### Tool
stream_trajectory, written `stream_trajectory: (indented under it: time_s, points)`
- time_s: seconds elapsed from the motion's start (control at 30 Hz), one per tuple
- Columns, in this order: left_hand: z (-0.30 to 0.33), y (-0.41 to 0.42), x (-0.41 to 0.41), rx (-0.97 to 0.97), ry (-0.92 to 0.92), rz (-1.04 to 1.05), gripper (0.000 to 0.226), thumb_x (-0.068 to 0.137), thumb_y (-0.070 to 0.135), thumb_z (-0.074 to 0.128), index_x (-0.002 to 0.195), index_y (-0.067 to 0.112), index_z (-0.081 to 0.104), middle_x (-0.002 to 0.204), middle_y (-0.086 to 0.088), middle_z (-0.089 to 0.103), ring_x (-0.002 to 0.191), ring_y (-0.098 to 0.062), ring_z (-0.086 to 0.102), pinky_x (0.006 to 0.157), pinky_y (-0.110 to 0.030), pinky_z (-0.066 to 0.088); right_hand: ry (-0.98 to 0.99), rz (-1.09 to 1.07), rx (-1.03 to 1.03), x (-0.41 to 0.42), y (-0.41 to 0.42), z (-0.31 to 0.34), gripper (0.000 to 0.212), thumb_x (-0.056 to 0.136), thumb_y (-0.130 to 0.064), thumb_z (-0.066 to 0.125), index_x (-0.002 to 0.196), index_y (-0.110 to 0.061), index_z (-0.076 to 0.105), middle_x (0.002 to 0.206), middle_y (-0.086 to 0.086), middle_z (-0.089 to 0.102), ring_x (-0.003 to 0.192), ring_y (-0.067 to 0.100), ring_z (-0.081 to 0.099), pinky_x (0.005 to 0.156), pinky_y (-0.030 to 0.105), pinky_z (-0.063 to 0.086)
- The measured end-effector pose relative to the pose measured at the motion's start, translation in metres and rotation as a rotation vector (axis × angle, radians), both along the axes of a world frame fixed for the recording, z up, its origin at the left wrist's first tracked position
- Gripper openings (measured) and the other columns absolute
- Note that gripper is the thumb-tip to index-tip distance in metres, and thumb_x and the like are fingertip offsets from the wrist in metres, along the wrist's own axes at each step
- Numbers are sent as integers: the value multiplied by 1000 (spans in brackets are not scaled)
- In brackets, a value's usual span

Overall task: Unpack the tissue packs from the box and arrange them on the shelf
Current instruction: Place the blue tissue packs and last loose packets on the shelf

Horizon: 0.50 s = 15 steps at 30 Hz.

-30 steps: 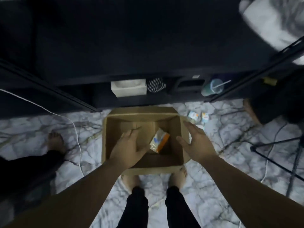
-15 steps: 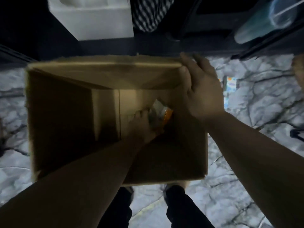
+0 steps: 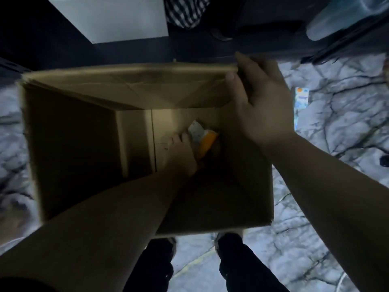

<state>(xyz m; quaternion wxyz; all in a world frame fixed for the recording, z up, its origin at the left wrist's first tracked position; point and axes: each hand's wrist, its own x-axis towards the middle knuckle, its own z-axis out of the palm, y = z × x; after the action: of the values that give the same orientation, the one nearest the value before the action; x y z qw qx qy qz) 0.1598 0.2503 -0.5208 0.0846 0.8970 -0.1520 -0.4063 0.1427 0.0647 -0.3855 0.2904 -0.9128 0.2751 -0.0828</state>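
An open cardboard box (image 3: 69,148) stands on the marble floor in front of the dark shelf (image 3: 210,45). Deep inside it lies one white and orange tissue pack (image 3: 203,138). My left hand (image 3: 181,154) reaches down to the box bottom and its fingers curl round the pack's left side. My right hand (image 3: 259,98) holds the box's far right corner at the rim, thumb inside and fingers outside. Another tissue pack (image 3: 301,101) lies on the floor to the right of the box.
A white box (image 3: 117,15) and a checked cloth (image 3: 181,13) sit on the shelf's low level, with a bluish plastic cup (image 3: 341,20) at the right. My feet (image 3: 229,239) stand just behind the box. Marble floor (image 3: 336,123) lies on both sides.
I have bent down closer to the box. My left hand went from the rim to the bottom and took hold of the pack. My right hand moved onto the far right corner.
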Motion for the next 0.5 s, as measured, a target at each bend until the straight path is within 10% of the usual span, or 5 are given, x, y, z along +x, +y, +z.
stream_trajectory:
  time_s: [0.33, 0.5]
  points:
    - [232, 64, 42, -140, -172, 131, 115, 45, 67, 69, 146, 22, 37, 127, -4, 44, 121, -29, 46, 95, -47, 47, 462, 133, 110, -2, -2, 97, 62, 105, -55, 43, 162, -35, 30, 169, 12, 25, 156, 32, 18, 126, 43, 22]
    - [368, 85, 46, -270, -250, 201, 104, 39, 64, 65, 132, 22, 45, 116, 3, 45, 114, -27, 48, 89, -44, 48, 357, 130, 162, -8, 12, 224, 62, 103, -57, 47, 159, -32, 39, 169, 7, 29, 157, 26, 21, 125, 45, 27]
